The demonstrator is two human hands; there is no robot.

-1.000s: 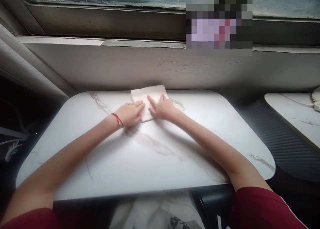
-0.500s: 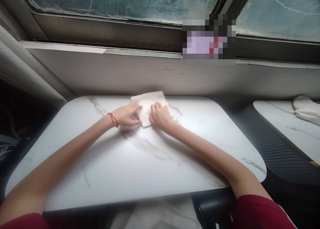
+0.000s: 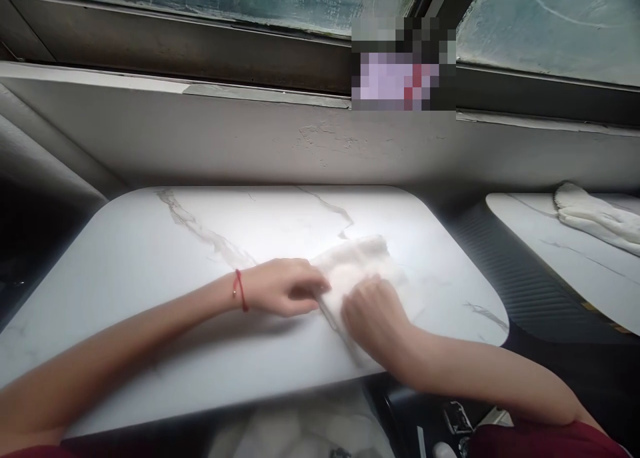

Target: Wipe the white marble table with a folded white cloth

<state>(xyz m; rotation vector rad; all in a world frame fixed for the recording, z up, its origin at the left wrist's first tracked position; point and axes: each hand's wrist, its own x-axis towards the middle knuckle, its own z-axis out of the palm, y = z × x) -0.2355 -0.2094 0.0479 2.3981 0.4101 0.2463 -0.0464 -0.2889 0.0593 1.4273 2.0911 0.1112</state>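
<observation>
Right hand flat on white cloth, left hand pinching its edge; near bench lower-right edge, cloth could slide off.

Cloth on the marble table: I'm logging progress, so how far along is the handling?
Done: the cloth lies folded small. In hand: left hand grips its near-left edge, right hand rests on its near side; it is blurred. Left: it is still on the table, near the front-right edge.

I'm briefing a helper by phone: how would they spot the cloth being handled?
Find the white marble-look table below the window. On its near right part lies a small white cloth, blurred, with the left hand and right hand on it. Another pale cloth lies untouched on the neighbouring table.
</observation>
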